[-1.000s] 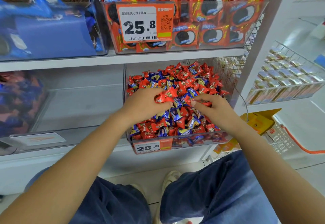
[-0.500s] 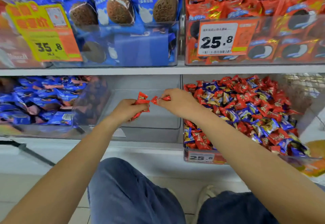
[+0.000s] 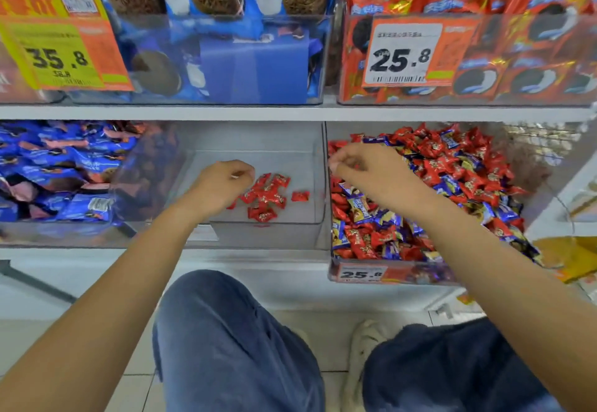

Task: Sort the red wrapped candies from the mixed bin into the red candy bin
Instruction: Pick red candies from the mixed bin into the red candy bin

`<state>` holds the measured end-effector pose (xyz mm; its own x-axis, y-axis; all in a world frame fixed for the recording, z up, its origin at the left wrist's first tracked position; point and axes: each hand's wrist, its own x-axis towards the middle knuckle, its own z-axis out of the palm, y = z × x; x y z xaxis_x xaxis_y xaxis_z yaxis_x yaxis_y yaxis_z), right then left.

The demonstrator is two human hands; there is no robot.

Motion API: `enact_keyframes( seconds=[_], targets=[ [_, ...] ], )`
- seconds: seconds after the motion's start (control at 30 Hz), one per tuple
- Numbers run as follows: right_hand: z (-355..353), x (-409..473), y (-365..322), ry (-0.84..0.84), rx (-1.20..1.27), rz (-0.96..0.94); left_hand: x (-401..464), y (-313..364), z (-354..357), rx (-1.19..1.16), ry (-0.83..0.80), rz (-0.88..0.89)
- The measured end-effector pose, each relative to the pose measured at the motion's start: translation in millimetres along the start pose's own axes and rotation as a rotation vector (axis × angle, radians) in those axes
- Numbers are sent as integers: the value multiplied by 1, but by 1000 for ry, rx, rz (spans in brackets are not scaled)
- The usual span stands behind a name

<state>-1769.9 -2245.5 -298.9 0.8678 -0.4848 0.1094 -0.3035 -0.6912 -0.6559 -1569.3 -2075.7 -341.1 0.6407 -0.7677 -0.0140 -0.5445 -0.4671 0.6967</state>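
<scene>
Several red wrapped candies lie loose on the floor of the clear middle bin. My left hand hovers just left of them with its fingers loosely curled and no candy in it. To the right stands the mixed bin, heaped with red and blue-purple wrapped candies. My right hand is over that bin's left edge, next to the divider wall. Its fingers are loosely curled, and I see no candy between them.
A bin of blue packets sits to the left. The upper shelf holds blue cookie packs and red cookie packs behind price tags. My knees and a white shoe are below the shelf front.
Both hands carried red candies from the mixed bin to the clear bin and let them go. The candies now lie in the bin, and my right hand has moved back towards the mixed bin.
</scene>
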Motion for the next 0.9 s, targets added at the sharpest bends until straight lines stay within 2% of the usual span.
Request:
enact_keyframes(
  seconds=[0.23,0.33,0.43,0.53,0.63,0.73,0.83,0.9],
  targets=[
    [-54,-75,69,26,-135,155,-27,63,46,121,-28,354],
    [-61,-87,81,-20,-196,170,-41,101,65,328,-158,556],
    [-53,-85,82,-89,-282,84,-42,120,86,562,-331,644],
    [-34,-75,76,-167,-348,-72,-32,120,96,782,-384,643],
    [-14,-63,73,-259,-411,-203,-26,116,100,901,-454,633],
    [-5,-55,77,-259,-519,-279,-24,114,105,871,-400,656],
    [-16,-54,92,-132,-376,-207,-16,112,103,767,-232,663],
    [-34,-55,104,-13,-277,-127,-4,111,100,685,-176,630]
  ],
)
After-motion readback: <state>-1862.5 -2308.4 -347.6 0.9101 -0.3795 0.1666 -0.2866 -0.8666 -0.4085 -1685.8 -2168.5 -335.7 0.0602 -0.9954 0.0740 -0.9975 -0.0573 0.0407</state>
